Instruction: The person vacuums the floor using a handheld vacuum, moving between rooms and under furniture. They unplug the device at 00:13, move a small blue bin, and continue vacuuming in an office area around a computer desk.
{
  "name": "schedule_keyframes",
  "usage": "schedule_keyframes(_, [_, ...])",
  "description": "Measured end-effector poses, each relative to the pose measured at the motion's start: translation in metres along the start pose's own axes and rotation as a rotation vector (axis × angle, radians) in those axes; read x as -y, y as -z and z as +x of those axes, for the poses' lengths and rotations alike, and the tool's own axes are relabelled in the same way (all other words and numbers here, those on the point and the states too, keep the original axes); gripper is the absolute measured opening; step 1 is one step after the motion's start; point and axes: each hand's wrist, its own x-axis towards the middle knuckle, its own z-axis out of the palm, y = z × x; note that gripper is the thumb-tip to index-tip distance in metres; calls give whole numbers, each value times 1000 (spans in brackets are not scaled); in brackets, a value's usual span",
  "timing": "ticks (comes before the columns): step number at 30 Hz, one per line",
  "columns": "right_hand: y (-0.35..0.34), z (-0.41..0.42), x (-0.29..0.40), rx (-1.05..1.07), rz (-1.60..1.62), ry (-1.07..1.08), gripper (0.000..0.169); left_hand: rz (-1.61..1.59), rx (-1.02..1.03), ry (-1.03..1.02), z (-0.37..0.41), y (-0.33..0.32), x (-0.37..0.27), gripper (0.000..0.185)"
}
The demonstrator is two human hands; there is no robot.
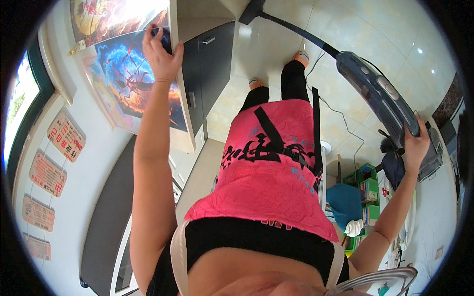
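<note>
My right hand (416, 142) is closed around the top end of a dark upright vacuum cleaner (374, 85). The cleaner slants up to the left, its black tube ending in a flat floor head (252, 11) on the tiles. My left hand (163, 55), fingers apart, rests near the pale edge of a panel covered with colourful pictures (129, 74). Under its fingers lies a small dark patch; whether it is a loose object or part of the picture I cannot tell. A pink apron (255, 185) with black lettering and black straps covers my front.
Dark cabinet doors (214, 55) stand beside the panel. A thin cable (342, 114) trails over the pale floor tiles (274, 40) near my feet. To the right are green shelves with books (368, 190), a blue cloth (344, 203) and hanging bags. Printed cards (66, 137) hang on the left wall.
</note>
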Motion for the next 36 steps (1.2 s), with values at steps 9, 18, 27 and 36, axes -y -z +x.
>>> schedule_keyframes(9, [-9,43,-13,64,-55,107,32,86,29,47,48,-14,10,78])
schedule_keyframes(18, [-92,168,109,155,-155,703,45,68,74,65,52,-18,8,79])
schedule_keyframes(27, [-212,161,267,259,44,776,33,15,91,91,45,-17,9,80])
schedule_keyframes(36, [-248,124,255,299,-32,751,33,39,102,105,41,-15,8,80])
